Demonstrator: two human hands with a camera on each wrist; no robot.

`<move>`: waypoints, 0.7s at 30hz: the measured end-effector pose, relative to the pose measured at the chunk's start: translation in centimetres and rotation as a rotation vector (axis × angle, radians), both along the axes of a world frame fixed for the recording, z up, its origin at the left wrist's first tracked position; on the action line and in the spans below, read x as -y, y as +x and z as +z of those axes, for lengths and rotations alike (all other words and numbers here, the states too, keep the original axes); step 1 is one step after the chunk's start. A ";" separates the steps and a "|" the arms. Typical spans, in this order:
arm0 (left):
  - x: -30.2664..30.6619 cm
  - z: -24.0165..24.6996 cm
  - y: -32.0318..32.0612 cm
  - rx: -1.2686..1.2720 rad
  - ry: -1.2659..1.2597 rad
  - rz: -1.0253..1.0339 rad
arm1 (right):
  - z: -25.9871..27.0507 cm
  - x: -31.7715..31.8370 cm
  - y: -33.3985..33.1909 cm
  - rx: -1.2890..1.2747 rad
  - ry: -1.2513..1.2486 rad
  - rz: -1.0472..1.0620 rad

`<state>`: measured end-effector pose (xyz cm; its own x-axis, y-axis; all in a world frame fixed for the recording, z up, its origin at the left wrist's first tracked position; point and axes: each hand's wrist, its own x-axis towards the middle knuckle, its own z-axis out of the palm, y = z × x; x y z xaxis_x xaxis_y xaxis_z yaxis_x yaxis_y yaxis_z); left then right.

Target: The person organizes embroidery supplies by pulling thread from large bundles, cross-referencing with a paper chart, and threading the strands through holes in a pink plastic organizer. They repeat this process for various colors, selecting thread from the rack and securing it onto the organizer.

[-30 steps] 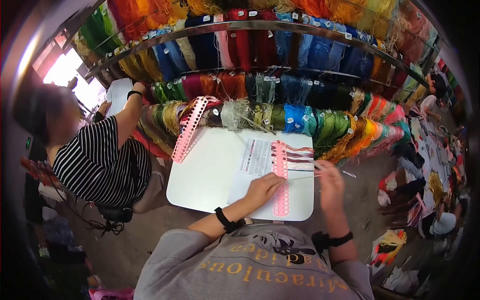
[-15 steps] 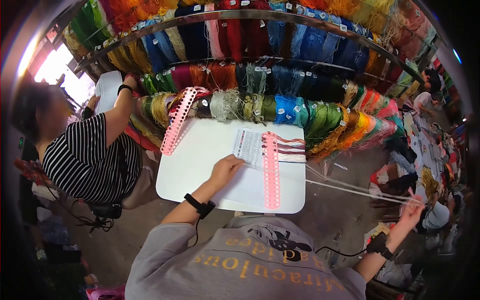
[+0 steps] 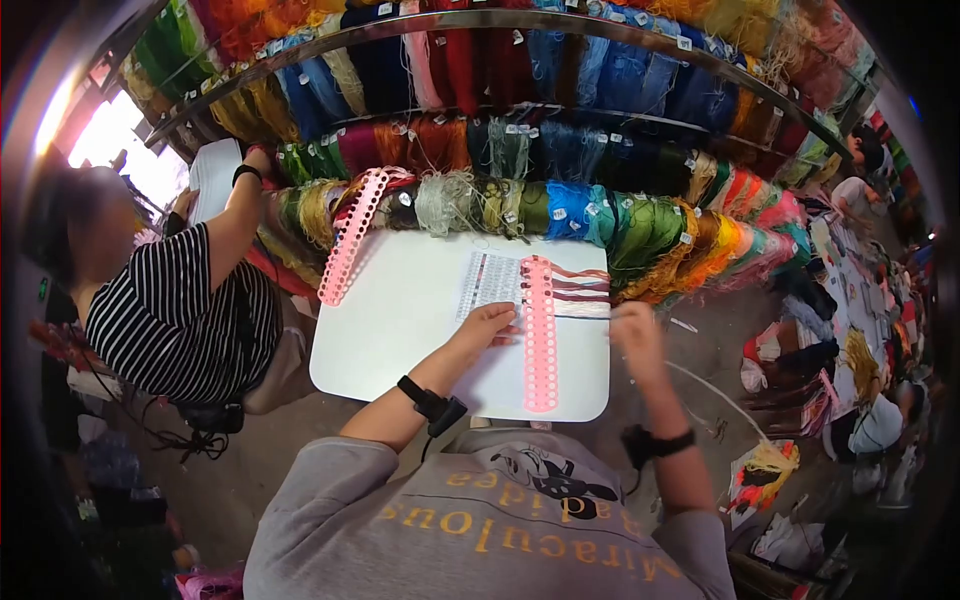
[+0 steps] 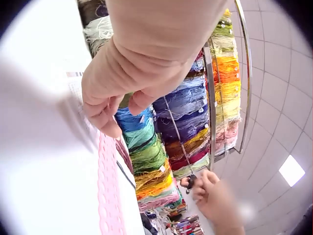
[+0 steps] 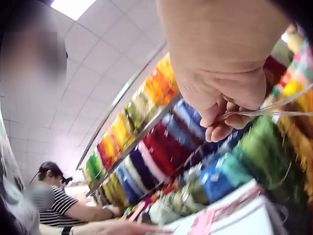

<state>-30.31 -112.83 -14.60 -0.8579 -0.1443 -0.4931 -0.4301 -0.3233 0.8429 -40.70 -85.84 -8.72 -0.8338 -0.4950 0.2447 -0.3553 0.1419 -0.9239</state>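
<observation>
On the white table [image 3: 400,350] lies a pink thread organizer card [image 3: 540,370] with rows of holes. Strands of coloured thread [image 3: 582,296] hang from its upper right side. My left hand [image 3: 487,330] is bent just left of the card, over a sheet with a printed chart [image 3: 487,284]. In the left wrist view its thumb and fingers stand apart with nothing visible between them. Beyond the table's right edge, my right hand [image 3: 637,342], blurred by motion, pinches white thread [image 5: 274,111]. The thread [image 3: 715,388] trails down to the right.
A second pink card [image 3: 352,240] with threads leans at the table's back left. Labelled skeins [image 3: 450,205] hang on racks along the back. A person in a striped top [image 3: 190,320] sits at the left, holding white sheets [image 3: 212,180]. A colourful thread bundle [image 3: 765,475] lies at the lower right.
My right hand swung far right with the white thread stretched out, then came back beside the table. My left hand went left off the card, then returned towards its left edge.
</observation>
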 end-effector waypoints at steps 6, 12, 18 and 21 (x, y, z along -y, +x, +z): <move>-1.5 0.6 0.4 0.049 0.371 0.068 | -8.4 10.3 -0.8 0.383 0.082 0.160; -2.3 -0.5 -1.0 0.073 0.432 0.081 | -9.9 10.7 -0.9 0.310 0.226 0.060; -3.1 -2.6 -2.6 0.031 0.160 0.075 | -9.6 10.1 -0.7 0.256 0.198 0.035; -3.5 -2.8 -3.1 -0.019 0.114 0.098 | -9.6 9.7 -0.8 0.187 0.247 0.064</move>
<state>-33.42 -109.34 -17.39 -0.8519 -0.1721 -0.4947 -0.3757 -0.4573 0.8060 -41.51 -95.58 -18.30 -0.8183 -0.5731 -0.0439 -0.1980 0.3527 -0.9146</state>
